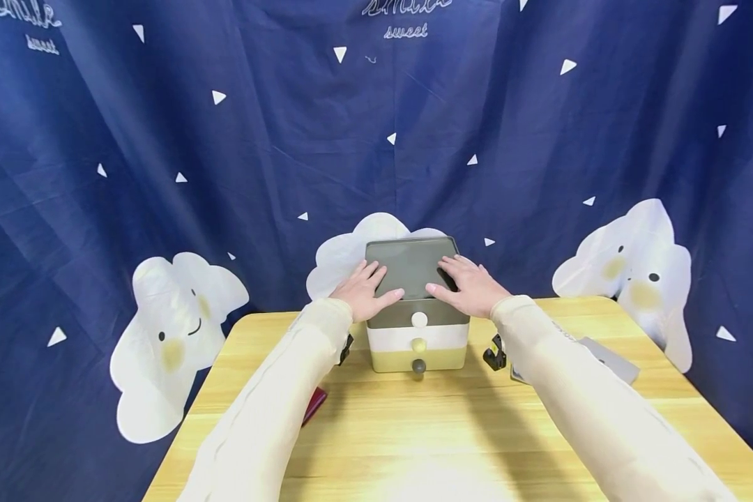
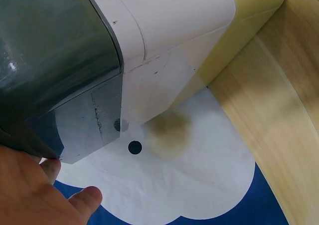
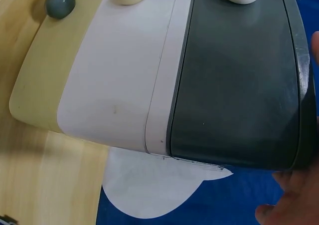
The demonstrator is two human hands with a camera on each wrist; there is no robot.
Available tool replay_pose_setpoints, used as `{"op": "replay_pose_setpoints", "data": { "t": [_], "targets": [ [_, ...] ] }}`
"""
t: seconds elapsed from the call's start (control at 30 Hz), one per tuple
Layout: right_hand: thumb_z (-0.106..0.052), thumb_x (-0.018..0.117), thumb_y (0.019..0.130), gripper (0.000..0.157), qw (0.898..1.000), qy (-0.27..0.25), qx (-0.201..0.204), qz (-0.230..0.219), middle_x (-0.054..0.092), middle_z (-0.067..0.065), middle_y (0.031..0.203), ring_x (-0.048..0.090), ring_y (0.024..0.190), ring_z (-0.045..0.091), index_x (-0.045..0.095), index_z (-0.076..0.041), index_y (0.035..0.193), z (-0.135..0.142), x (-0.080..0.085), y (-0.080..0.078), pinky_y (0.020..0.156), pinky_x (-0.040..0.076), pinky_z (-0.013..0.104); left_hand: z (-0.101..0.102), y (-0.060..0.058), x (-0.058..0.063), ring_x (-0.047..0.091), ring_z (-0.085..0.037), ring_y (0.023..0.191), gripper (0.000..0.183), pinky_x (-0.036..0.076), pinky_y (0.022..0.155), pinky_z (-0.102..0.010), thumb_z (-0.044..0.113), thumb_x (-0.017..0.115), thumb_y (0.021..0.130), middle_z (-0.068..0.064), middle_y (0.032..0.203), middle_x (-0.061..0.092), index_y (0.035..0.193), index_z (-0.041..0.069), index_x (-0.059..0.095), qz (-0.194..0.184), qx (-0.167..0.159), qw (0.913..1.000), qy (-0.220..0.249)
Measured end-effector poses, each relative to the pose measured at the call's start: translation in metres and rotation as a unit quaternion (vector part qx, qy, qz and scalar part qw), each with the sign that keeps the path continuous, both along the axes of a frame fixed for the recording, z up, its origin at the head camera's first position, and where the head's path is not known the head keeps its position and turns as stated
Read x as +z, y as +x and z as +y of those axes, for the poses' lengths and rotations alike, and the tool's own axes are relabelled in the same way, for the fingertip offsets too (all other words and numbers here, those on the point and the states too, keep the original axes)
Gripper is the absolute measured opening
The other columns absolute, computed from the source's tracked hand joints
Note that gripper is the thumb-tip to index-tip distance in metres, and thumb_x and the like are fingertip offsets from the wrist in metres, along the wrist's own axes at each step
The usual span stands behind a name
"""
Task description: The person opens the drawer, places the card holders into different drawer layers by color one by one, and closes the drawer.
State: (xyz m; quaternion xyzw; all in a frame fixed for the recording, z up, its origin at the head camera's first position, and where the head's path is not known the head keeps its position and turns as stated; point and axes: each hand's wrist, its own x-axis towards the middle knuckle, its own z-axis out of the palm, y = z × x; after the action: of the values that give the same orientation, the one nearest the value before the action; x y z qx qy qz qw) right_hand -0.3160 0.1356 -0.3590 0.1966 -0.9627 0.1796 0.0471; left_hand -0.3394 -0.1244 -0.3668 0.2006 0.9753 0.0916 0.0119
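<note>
– Between the two hands: box (image 1: 417, 303). Standing on the table (image 1: 408, 439), dark top, white middle, yellow base.

– Left hand (image 1: 365, 290)?

– On the box's left top edge. Open, fingers spread, thumb pointing in along the front edge. Nothing gripped.

– Right hand (image 1: 469, 286)?

– Mirrors it on the right top edge. Open as well, fingers apart, thumb pointing in, no grip. Wrist views cut both hands off at the border, so can't tell how hard they press.

– Knobs?

– Three, front face, below and between the hands. White knob (image 1: 419, 319) highest, yellow knob (image 1: 419, 345) under it, grey knob (image 1: 419, 366) lowest.

– Sleeves?

– Pale; left sleeve (image 1: 263, 411), right sleeve (image 1: 571, 394). Black mount (image 1: 494, 354) hangs under the right wrist.

– Other stuff on the table?

– Red item (image 1: 314, 406), nearer the person than the left hand, partly behind that sleeve. Grey flat item (image 1: 613, 361), right of the right hand, partly covered by its sleeve. Can't tell what either is.

– Backdrop?

– Beyond both hands, blue curtain (image 1: 276, 125), white clouds and triangles printed on it.
</note>
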Motion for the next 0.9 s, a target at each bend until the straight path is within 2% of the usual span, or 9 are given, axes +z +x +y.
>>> {"op": "replay_pose_setpoints", "data": {
  "t": [0.37, 0.63, 0.9],
  "targets": [
    [-0.075, 0.03, 0.089, 0.091, 1.0, 0.025, -0.014, -0.012, 0.024, 0.012, 0.157, 0.009, 0.146, 0.03, 0.027, -0.009, 0.152, -0.005, -0.002, -0.005, 0.111, 0.006, 0.063, 0.001, 0.003, 0.004, 0.002, -0.026, 0.147, 0.086, 0.011, 0.117, -0.042, 0.074, 0.028, 0.091, -0.005, 0.16, 0.016, 0.154, 0.016, 0.024, -0.003, -0.003, 1.0, -0.006],
    [-0.079, 0.024, 0.087, 0.093, 0.999, 0.038, -0.019, -0.016, 0.024, 0.008, 0.158, 0.008, 0.147, 0.029, 0.028, -0.012, 0.153, -0.011, -0.004, -0.008, 0.112, 0.007, 0.061, -0.001, 0.001, 0.0, 0.002, -0.026, 0.147, 0.088, 0.012, 0.117, -0.043, 0.075, 0.027, 0.09, -0.005, 0.16, 0.017, 0.154, 0.016, 0.024, 0.001, -0.005, 1.0, -0.002],
    [-0.079, 0.022, 0.088, 0.091, 0.998, 0.061, -0.024, -0.013, 0.023, 0.01, 0.158, 0.006, 0.146, 0.032, 0.03, -0.015, 0.152, -0.014, -0.005, -0.009, 0.111, 0.008, 0.063, -0.001, 0.003, 0.004, 0.002, -0.026, 0.147, 0.087, 0.012, 0.117, -0.043, 0.075, 0.025, 0.09, -0.005, 0.16, 0.015, 0.154, 0.016, 0.023, -0.005, -0.005, 0.9999, -0.01]
  ]
}}
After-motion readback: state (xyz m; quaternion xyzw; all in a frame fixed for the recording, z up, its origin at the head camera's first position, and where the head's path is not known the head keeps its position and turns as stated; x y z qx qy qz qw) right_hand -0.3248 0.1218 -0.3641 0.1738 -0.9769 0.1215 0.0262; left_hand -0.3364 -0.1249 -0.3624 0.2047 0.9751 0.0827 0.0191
